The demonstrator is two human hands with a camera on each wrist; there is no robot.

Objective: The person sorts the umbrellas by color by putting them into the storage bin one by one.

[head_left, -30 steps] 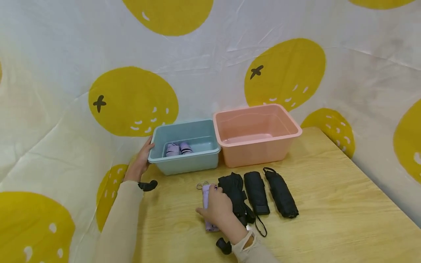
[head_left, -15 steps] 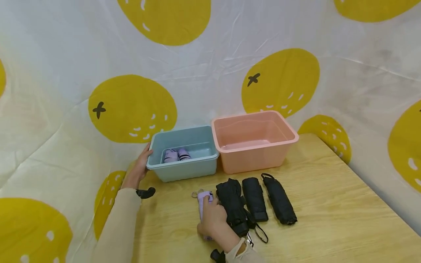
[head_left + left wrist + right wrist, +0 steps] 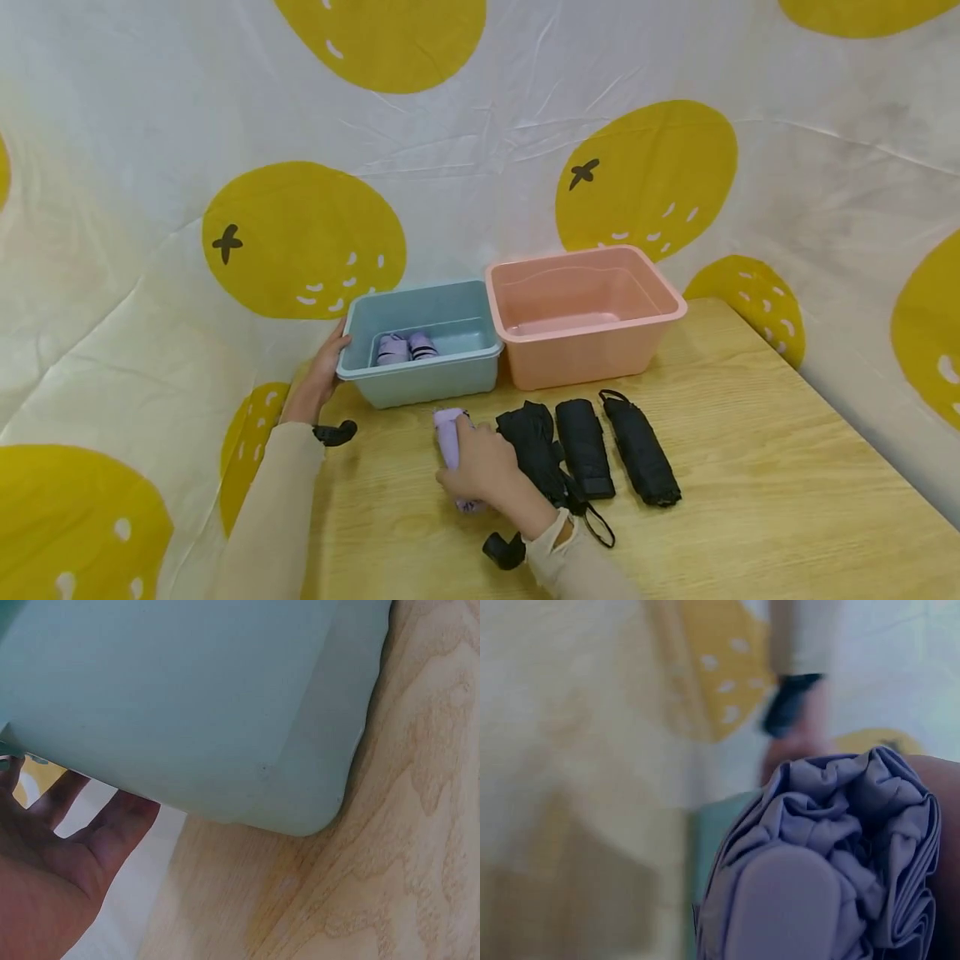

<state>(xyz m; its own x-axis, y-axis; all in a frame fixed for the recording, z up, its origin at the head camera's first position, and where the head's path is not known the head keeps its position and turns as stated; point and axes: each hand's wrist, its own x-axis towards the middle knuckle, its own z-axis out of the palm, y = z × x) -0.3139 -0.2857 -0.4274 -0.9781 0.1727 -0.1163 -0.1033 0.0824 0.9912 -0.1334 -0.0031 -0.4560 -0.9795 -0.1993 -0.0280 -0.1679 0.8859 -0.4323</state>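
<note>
head view: the person's right hand (image 3: 483, 467) is gripping a lilac folded umbrella (image 3: 447, 442), its fingers and thumb closing about the shaft. the umbrella is pointing away from the person, in front of a blue bin (image 3: 427, 383) and to the left of three black folded umbrellas, one (image 3: 528, 446) partly hiding behind the right hand, one (image 3: 585, 450) occupying the middle and one (image 3: 641, 450) standing off to the right. whether the lilac umbrella is touching the wood-grained counter (image 3: 750, 467) is not showing clearly. the left hand (image 3: 318, 379) is resting at the left end of the blue bin, near its rim. inside, two lilac bundles (image 3: 408, 347) are lying side by side. a pink bin (image 3: 585, 362) is standing just to the right, and a fruit-printed cloth (image 3: 465, 208) is hanging behind.

left wrist view: the left hand's fingers (image 3: 120, 829) are spreading loosely against the end of the blue bin, staying apart from one another.

right wrist view: the end of the lilac folded umbrella is filling the foreground, its pleats bunching round an oval cap (image 3: 784, 904). part of the right hand is showing at the right edge; beyond, the left hand is blurring.
</note>
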